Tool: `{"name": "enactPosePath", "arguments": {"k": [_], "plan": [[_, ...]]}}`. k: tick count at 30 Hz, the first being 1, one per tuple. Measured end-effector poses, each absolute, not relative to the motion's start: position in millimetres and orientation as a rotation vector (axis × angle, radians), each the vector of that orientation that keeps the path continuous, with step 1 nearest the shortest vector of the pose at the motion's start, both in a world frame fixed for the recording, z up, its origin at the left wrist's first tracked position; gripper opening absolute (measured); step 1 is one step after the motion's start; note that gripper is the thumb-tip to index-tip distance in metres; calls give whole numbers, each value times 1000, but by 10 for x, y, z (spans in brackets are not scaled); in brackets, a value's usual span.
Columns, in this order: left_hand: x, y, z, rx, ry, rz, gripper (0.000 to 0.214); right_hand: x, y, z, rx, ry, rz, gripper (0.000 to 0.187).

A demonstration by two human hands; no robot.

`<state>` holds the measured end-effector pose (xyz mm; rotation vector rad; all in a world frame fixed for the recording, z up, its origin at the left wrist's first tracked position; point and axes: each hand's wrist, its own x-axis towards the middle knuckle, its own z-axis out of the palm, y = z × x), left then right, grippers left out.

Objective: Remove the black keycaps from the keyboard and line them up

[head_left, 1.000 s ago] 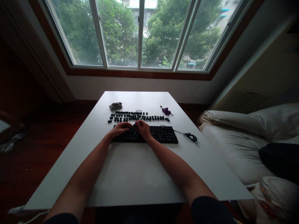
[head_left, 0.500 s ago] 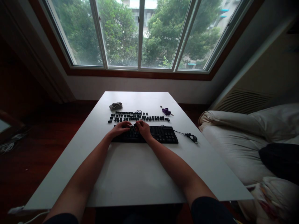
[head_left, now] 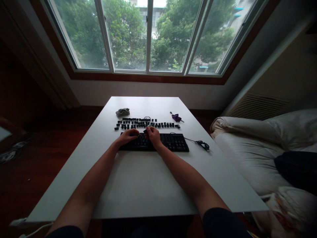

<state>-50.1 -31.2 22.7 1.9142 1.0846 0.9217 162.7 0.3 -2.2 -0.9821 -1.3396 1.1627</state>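
A black keyboard [head_left: 173,142] lies crosswise on the white table. My left hand [head_left: 127,136] rests over its left part, fingers bent and a little apart, with nothing visible in them. Near the keyboard's middle, my right hand [head_left: 153,136] pinches a small black piece [head_left: 145,131] that looks like a keycap, held just above the keys. The fingertips hide part of it. Behind the keyboard, loose black keycaps [head_left: 163,125] stand in rough rows, with a thin wire loop [head_left: 147,117] among them.
A crumpled grey cloth [head_left: 123,112] lies at the table's back left. Back right is a purple cloth-like bundle [head_left: 176,117] with a thin stick. The coiled keyboard cable [head_left: 203,144] lies to the right. A pale sofa [head_left: 237,152] stands beside the white table [head_left: 146,185].
My right hand has shifted slightly to the right, and the small black piece between its fingers shows more. My left hand stays nearly where it was.
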Motion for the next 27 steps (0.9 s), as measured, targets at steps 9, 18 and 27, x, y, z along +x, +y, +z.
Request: {"name": "enactPosePath", "arguments": {"k": [9,18,27], "plan": [[-516,-322,241,1817,1111,1020,32,1627,-2,-7,-976,-1304,1176,45],[-511,-257,164,1725,1233,1167,35,1623,1,-2,-992,-1302,1176,45],[-515,-164,93,2055,1786,1248,28,1640,6,-1,-973,-1308,1174,44]]}}
